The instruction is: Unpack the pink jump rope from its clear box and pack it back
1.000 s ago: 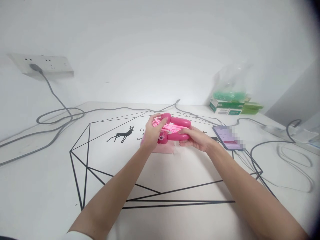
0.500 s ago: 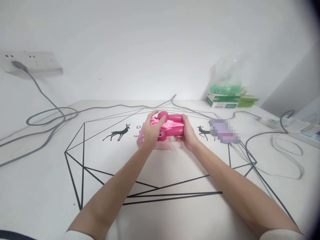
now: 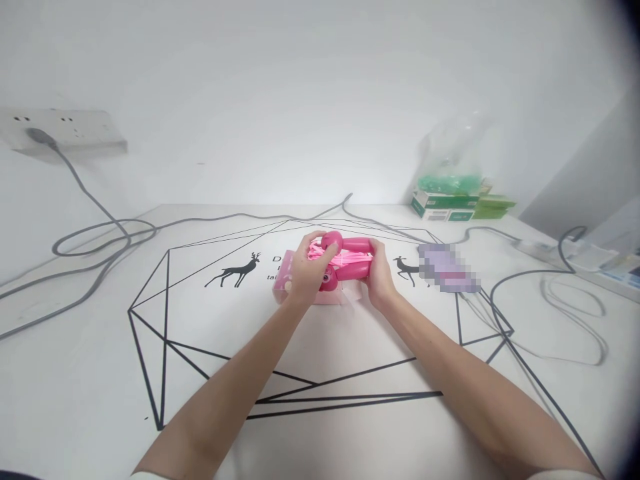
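Both of my hands hold a pink jump rope [image 3: 353,271], its two thick handles lying side by side and its light pink cord bundled between them. My left hand [image 3: 306,275] grips the rounded ends at the left, one of which has an eye-like mark, with the thumb across the top. Wrapped around the other ends of the handles is my right hand [image 3: 381,279]. A pink box [image 3: 283,283] lies on the table just below the rope, partly hidden by my left hand. Near my right hand, a clear flap juts from the box's right end.
A blurred purple rectangular item [image 3: 447,267] lies to the right. Green and white boxes [image 3: 445,203] with a clear plastic bag [image 3: 453,153] stand against the wall. Grey cables [image 3: 240,213] run along the back and left. A power strip [image 3: 545,250] is at right, a wall socket [image 3: 75,130] at left.
The jump rope and both hands have shifted slightly to the right and down in view. The grip looks the same. The whole scene sits a little lower as the camera tilted.
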`<state>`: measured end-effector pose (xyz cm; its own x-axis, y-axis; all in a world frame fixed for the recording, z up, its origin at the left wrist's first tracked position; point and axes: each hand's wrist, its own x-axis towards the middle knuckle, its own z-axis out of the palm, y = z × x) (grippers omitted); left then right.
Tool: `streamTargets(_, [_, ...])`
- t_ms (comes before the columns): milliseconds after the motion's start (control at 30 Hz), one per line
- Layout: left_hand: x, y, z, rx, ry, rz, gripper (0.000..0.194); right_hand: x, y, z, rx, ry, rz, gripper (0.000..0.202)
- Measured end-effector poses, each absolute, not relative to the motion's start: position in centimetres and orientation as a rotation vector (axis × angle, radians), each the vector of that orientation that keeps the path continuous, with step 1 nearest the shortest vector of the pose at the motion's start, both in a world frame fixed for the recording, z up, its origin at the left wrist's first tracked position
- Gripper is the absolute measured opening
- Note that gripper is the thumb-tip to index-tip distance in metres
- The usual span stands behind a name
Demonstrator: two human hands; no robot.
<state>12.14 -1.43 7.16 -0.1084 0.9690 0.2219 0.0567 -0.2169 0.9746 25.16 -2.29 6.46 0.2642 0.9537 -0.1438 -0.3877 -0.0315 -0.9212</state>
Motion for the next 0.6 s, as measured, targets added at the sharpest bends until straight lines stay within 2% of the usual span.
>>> streamTargets(267, [12.2,-1.21,6.58,1.32,1.165,1.451,0.037,25.11,-2.32,6.74,-0.959,-0.594,1.306,0.036])
streamTargets(600, [12.46,-2.07,7.23,1.42,1.221,1.418,0.04,24.89,-2.16,6.6,-0.917,-0.51,1.151,0.025])
